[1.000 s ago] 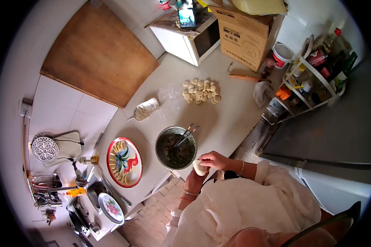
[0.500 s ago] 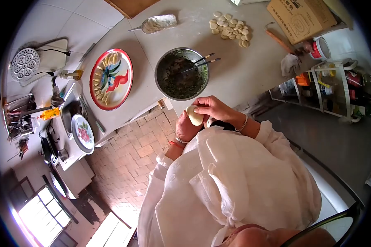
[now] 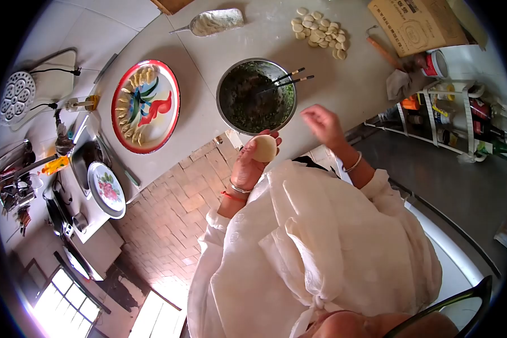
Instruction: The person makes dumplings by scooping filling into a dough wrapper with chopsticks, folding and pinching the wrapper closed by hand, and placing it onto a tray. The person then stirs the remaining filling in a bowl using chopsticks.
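Head camera: left hand (image 3: pixel 250 168) holds a dough round (image 3: pixel 265 149) across its fingers, thumb apparently at one edge

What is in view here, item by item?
Metal bowl: one, silver, counter's edge
Filling: one batch, dark green, in bowl
Chopsticks: two, black, in bowl
Platter: one, red-rimmed, left of bowl
Dumplings: uncounted row, yellowish, on platter
Wrapper pile: uncounted, cream, on counter
Scoop: one, silver, floury, above platter
Carton: one, brown, upper right
Rolling pin: one, brown, beside carton
Rack: one, white, right
Floral plate: one, white, by sink
Left hand: holding one cream wrapper
Right hand: beside bowl, nothing visibly held
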`<action>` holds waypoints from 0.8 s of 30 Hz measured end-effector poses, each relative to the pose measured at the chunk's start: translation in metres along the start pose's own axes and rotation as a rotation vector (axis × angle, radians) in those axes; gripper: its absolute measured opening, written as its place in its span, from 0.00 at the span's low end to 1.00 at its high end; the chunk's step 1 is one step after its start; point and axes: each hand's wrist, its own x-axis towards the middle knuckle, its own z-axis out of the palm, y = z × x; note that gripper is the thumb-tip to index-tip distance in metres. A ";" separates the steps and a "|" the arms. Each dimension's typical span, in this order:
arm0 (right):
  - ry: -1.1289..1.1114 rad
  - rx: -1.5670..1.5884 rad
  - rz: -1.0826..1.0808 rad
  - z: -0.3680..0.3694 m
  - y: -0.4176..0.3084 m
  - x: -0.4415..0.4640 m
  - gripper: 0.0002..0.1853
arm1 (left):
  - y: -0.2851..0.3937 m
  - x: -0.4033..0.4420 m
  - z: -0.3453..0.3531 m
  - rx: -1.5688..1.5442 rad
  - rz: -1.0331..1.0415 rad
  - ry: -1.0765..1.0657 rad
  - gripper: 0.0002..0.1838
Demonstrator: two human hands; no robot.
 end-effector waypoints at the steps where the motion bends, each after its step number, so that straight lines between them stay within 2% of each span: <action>1: 0.023 0.083 0.213 -0.013 0.001 0.007 0.08 | 0.004 -0.003 -0.004 -0.027 0.020 0.023 0.31; 4: 0.127 0.204 0.259 -0.024 0.008 0.041 0.10 | 0.016 -0.011 -0.015 -0.109 0.102 0.062 0.28; 7: 0.005 0.549 0.271 -0.017 0.025 0.082 0.13 | 0.032 -0.012 -0.041 -0.036 0.229 0.183 0.27; 10: 0.039 0.672 0.240 -0.009 0.027 0.109 0.13 | 0.052 -0.012 -0.070 -0.053 0.367 0.207 0.25; 14: 0.075 0.495 0.103 -0.001 -0.002 0.117 0.08 | 0.074 -0.005 -0.087 0.000 0.465 0.244 0.24; 17: 0.008 0.318 -0.095 0.024 -0.034 0.112 0.06 | 0.083 0.012 -0.091 0.001 0.466 0.185 0.23; 18: 0.011 0.273 -0.040 0.035 -0.043 0.109 0.05 | 0.085 0.017 -0.093 -0.031 0.440 0.135 0.22; 21: -0.029 0.127 -0.193 0.073 -0.062 0.097 0.05 | 0.079 0.048 -0.109 -0.063 0.462 0.178 0.22; 22: -0.045 0.151 -0.412 0.082 -0.037 0.107 0.04 | 0.080 0.056 -0.107 -0.066 0.443 0.173 0.22; 23: -0.012 -0.061 -0.623 0.081 -0.031 0.110 0.04 | 0.080 0.058 -0.109 -0.072 0.418 0.175 0.23; 24: -0.026 -0.192 -0.648 0.078 -0.037 0.107 0.03 | 0.082 0.062 -0.114 -0.102 0.377 0.081 0.23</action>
